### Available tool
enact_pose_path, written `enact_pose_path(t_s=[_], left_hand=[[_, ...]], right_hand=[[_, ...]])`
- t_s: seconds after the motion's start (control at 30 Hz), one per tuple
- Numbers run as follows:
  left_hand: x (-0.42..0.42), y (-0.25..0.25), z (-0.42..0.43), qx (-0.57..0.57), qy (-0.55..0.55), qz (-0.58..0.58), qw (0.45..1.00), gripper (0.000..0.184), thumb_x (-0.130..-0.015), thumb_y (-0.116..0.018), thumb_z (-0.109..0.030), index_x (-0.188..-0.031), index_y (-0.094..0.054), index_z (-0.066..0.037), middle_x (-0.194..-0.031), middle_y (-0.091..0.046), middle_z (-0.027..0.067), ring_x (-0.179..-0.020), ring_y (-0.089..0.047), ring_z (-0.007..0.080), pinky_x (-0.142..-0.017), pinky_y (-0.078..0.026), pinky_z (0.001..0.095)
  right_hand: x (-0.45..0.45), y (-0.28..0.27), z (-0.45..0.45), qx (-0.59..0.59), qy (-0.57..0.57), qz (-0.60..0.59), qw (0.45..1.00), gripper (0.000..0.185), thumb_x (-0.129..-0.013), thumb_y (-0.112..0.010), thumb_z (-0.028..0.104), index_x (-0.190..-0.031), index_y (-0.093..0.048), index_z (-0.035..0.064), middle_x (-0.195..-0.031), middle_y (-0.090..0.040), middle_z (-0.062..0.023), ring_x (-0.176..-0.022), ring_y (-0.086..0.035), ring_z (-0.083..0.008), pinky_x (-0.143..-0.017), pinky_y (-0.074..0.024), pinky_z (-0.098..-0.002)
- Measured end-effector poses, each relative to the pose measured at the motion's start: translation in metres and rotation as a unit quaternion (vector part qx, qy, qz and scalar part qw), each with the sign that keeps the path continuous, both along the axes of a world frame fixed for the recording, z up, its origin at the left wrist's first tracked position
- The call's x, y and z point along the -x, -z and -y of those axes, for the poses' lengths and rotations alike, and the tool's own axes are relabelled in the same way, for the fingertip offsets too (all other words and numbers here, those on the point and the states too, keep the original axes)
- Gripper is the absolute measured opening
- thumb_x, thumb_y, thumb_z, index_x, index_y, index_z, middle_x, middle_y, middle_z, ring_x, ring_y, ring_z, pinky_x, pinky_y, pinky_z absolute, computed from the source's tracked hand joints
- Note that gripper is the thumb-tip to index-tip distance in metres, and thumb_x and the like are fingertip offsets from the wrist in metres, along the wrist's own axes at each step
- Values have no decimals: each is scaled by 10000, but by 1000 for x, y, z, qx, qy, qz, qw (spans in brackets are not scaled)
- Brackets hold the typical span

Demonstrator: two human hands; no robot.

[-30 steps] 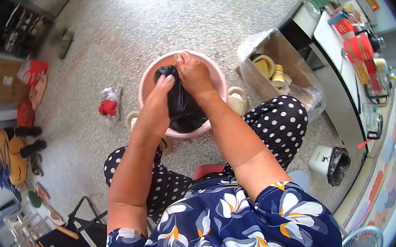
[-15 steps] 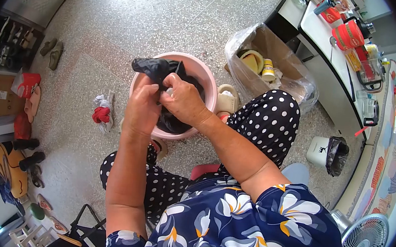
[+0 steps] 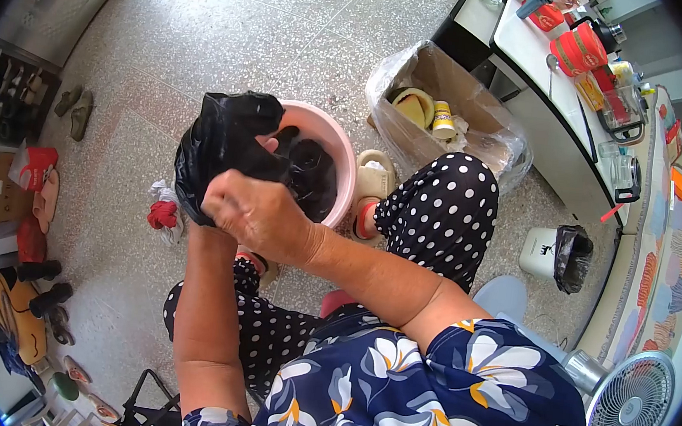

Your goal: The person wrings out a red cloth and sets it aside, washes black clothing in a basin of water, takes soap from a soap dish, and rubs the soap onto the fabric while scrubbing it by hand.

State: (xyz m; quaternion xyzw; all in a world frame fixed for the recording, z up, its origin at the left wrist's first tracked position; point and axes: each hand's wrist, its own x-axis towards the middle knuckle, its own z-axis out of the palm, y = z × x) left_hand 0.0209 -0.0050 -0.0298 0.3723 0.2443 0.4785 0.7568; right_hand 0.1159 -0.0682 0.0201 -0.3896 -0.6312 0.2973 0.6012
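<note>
A wet, shiny black cloth [image 3: 223,147] covers most of my left hand [image 3: 268,143]; only a little skin of it shows near the basin, and its fingers are mostly hidden. My right hand [image 3: 258,214] is closed at the lower edge of this cloth, over my left wrist. Beneath and to the right stands a pink basin [image 3: 344,163], partly hidden by the cloth and my right hand. More dark material [image 3: 312,175] lies in dark water inside it.
A lined box [image 3: 482,136] with refuse stands right of the basin. A red and white cloth [image 3: 163,213] lies on the floor to the left. Slippers [image 3: 374,179] are beside the basin. Further right are a small bin [image 3: 540,252], a fan [image 3: 628,409] and a cluttered table [image 3: 533,46].
The black cloth has come up out of the basin and moved left, and now spreads over my left hand. My right hand has moved down and left to its edge.
</note>
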Motion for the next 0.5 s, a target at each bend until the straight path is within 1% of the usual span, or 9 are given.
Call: enact_pose_path(t_s=[0.03,0.1,0.17,0.23,0.27,0.3,0.37,0.43,0.5], left_hand=[[5,-6,-1,0,-3,13,1000,363,-943,-417,-250,-1221,-467,-22,-1114,-580,75,-946,-577,188,-875,-465,333],[-7,-19,-5,-1,-9,38,999,369,-945,-412,-254,-1227,-461,-21,-1122,-576,76,-953,-573,191,-882,-461,334],[-16,-36,3,-6,-11,62,998,375,-948,-408,-258,-1233,-456,-19,-1130,-572,77,-961,-570,195,-888,-457,334],[-6,-8,-2,-42,-69,2,997,356,-946,-400,-224,-1223,-460,-9,-1155,-553,86,-1006,-550,199,-917,-435,340],[-1,-8,-3,-158,-73,-136,975,346,-941,-400,-208,-1220,-461,-11,-1169,-545,91,-1025,-542,200,-930,-426,338],[1,-9,-2,-267,-72,-271,922,337,-937,-399,-191,-1216,-463,-14,-1184,-536,96,-1044,-533,200,-943,-417,337],[-9,-42,-3,-280,-70,-265,920,296,-898,-461,-115,-1176,-491,-19,-1137,-564,91,-1019,-550,195,-918,-435,322],[-18,-59,-1,-313,-142,-335,877,222,-861,-480,-55,-1055,-582,-18,-1069,-619,88,-976,-589,183,-860,-464,281],[-13,-50,-3,-298,-129,-342,882,254,-879,-467,-94,-1103,-562,-18,-1122,-600,100,-1017,-576,193,-894,-451,296]], right_hand=[[1,1,-1,2,-1,2,1000,130,-909,-535,159,-916,-502,33,-704,-573,-113,-616,-604,-265,-576,-478,-328],[1,3,-6,44,105,1,994,111,-911,-529,146,-914,-499,39,-742,-583,-116,-659,-612,-269,-577,-474,-315],[13,33,-15,53,138,14,989,105,-908,-530,143,-916,-491,45,-738,-576,-132,-665,-603,-307,-577,-469,-339],[16,50,-18,78,187,46,978,98,-908,-526,140,-906,-484,52,-727,-566,-150,-653,-586,-347,-571,-463,-372],[16,54,-18,85,195,49,976,99,-899,-518,152,-890,-470,67,-721,-576,-156,-660,-590,-361,-557,-470,-413],[15,59,-17,87,195,49,976,99,-899,-518,152,-890,-470,67,-721,-576,-156,-660,-590,-361,-557,-470,-413],[13,72,-18,151,224,75,960,112,-908,-501,160,-929,-453,61,-722,-577,-185,-670,-590,-383,-564,-468,-430],[13,81,-17,154,214,56,963,138,-914,-490,170,-959,-434,53,-724,-576,-210,-675,-589,-396,-568,-465,-442],[17,84,-18,170,252,25,953,146,-922,-486,174,-970,-430,48,-719,-575,-199,-679,-598,-388,-572,-470,-424]])
